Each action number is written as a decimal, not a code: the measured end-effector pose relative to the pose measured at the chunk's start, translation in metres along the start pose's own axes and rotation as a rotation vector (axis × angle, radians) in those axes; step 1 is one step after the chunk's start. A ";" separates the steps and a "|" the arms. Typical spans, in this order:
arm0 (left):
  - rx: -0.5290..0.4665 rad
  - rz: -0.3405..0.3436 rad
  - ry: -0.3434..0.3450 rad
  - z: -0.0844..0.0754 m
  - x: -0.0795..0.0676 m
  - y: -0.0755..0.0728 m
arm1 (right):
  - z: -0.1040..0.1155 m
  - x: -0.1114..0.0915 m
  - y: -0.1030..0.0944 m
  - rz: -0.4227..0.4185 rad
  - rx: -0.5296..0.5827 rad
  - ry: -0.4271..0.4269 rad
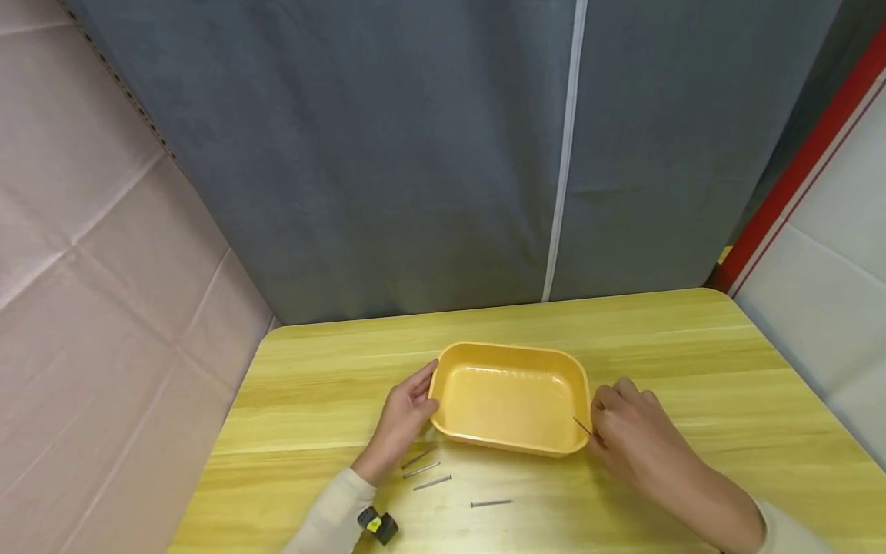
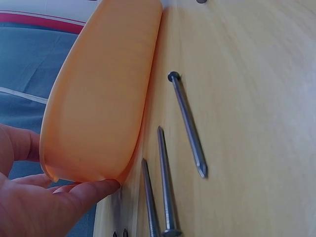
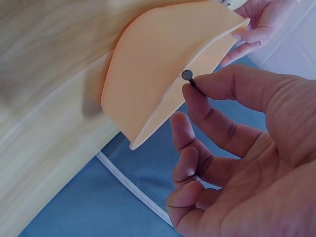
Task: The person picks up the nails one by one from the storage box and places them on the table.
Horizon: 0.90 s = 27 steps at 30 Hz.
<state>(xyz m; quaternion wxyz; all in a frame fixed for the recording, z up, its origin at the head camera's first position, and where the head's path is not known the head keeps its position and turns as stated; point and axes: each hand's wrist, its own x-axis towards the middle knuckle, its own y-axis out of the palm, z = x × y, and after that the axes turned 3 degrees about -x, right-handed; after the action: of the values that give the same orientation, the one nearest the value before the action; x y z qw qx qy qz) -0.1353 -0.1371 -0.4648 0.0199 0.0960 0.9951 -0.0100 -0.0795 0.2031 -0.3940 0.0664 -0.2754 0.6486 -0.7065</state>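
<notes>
A shallow yellow plastic tray [image 1: 512, 446] with rounded corners is on the wooden table. My left hand [image 1: 404, 419] holds its left end, thumb at the rim and fingers along the outer wall, as the left wrist view also shows. At the tray's right end, my right hand [image 1: 637, 438] pinches a nail [image 3: 187, 75] between thumb and index finger. In the head view that nail's shaft extends over the tray's near right corner. Several loose nails [image 2: 187, 123] lie on the table in front of the tray, nearest to the left hand.
One more nail [image 1: 491, 504] lies apart, farther right near the front. The wooden table [image 1: 332, 362] ends at a grey curtain [image 1: 415, 154] behind, with pale sheeting on both sides. A black device [image 1: 378, 525] is strapped at the left wrist.
</notes>
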 end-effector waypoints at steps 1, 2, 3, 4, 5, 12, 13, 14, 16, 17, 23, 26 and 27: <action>0.000 -0.001 0.000 0.000 0.000 0.000 | 0.001 -0.001 0.000 -0.005 -0.001 -0.007; -0.002 -0.001 0.001 -0.001 0.000 0.000 | 0.001 -0.003 0.000 -0.013 -0.003 -0.016; -0.002 -0.003 0.001 -0.001 0.000 0.000 | 0.002 -0.004 0.000 -0.014 -0.002 -0.022; -0.002 -0.004 0.000 -0.001 0.000 0.000 | 0.003 -0.005 0.000 -0.016 0.002 -0.030; -0.002 -0.007 -0.001 -0.002 0.000 0.000 | 0.004 -0.007 0.000 -0.022 0.007 -0.037; 0.022 -0.009 0.019 -0.001 0.000 -0.001 | 0.012 -0.014 0.001 -0.032 0.039 -0.086; 0.025 -0.013 0.017 -0.001 0.000 -0.001 | 0.014 -0.016 0.002 -0.028 0.049 -0.094; 0.025 -0.012 0.017 -0.001 -0.001 -0.001 | 0.016 -0.017 0.003 -0.023 0.055 -0.104; 0.022 -0.008 0.018 -0.001 -0.001 -0.001 | 0.020 -0.020 0.005 -0.007 0.063 -0.116; 0.020 -0.005 0.021 -0.001 -0.001 -0.002 | 0.022 -0.021 0.007 0.002 0.068 -0.119; 0.014 -0.002 0.026 -0.002 -0.001 -0.001 | 0.032 -0.026 0.012 0.020 0.093 -0.112; 0.002 -0.003 0.022 -0.003 -0.003 -0.001 | 0.035 -0.028 0.015 -0.028 0.085 -0.129; -0.002 -0.002 0.020 -0.003 -0.003 -0.001 | 0.036 -0.029 0.016 -0.041 0.085 -0.137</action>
<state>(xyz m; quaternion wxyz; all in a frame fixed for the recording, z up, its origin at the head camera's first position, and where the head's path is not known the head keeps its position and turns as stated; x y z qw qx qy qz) -0.1327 -0.1385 -0.4614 0.0099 0.0952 0.9954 -0.0080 -0.0426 0.1821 -0.4177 0.1078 -0.3331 0.6061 -0.7142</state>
